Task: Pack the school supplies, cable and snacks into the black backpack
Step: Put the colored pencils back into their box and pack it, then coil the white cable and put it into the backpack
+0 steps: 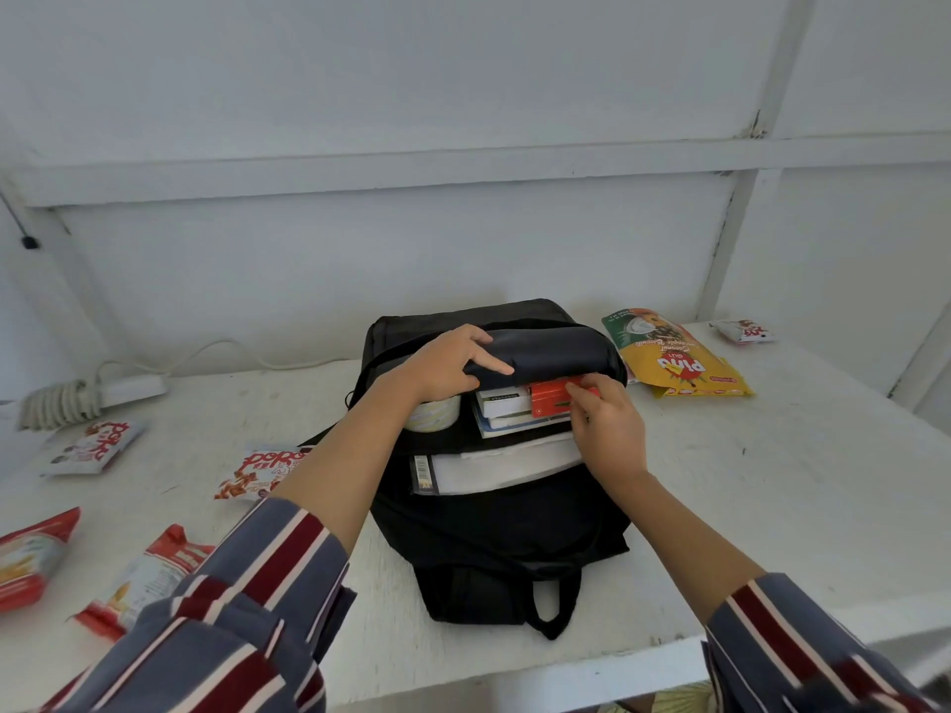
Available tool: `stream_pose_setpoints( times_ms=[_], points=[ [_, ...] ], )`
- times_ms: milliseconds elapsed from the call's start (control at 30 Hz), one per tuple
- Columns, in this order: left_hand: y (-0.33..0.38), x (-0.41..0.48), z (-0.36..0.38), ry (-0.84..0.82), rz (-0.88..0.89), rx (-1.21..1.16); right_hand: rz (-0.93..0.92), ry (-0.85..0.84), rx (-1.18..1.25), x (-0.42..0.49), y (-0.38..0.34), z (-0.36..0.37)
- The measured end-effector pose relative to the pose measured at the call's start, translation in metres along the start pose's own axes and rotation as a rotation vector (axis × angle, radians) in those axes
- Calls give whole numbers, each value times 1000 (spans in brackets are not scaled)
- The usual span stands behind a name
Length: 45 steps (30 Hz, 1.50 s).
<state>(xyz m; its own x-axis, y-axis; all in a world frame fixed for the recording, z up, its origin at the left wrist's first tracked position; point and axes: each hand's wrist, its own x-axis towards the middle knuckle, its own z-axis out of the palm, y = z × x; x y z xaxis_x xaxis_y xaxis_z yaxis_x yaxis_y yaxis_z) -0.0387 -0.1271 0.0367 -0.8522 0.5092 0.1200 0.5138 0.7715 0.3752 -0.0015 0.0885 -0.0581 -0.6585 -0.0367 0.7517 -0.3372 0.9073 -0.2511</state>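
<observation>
The black backpack (494, 537) lies on the white table with its main compartment unzipped. My left hand (447, 367) grips the upper flap (556, 347) and holds it lifted. My right hand (607, 429) pinches a red box (548, 401) inside the opening, on top of a stack of books (502, 411). A pale roll (435, 414) sits at the left inside the bag. White books or papers (494, 468) fill the nearer sleeve.
Snack packets lie around the bag: a yellow-green biscuit bag (669, 360) at the right, a small packet (743, 330) far right, two white-red packets (92, 447) (252, 473) and two red ones (31, 555) (139, 578) at the left. A coiled white cable with power strip (87, 393) lies back left.
</observation>
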Motion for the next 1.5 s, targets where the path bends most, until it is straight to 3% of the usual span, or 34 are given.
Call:
stream_pose_setpoints(
  times_ms=[567,833,1133,1367,1500],
  points=[
    [43,-34,23,249,17,153,166,-152,59,-40,6,-62],
    [58,-27,45,431,82,93,241,-221,71,-53,27,-81],
    [113,7,73,663,241,18,277,-178,207,-39,85,-108],
    [169,59,116,919,254,66,270,-315,267,-21,166,-136],
    [196,83,143,860,234,61,285,-382,306,-12,204,-143]
  ],
)
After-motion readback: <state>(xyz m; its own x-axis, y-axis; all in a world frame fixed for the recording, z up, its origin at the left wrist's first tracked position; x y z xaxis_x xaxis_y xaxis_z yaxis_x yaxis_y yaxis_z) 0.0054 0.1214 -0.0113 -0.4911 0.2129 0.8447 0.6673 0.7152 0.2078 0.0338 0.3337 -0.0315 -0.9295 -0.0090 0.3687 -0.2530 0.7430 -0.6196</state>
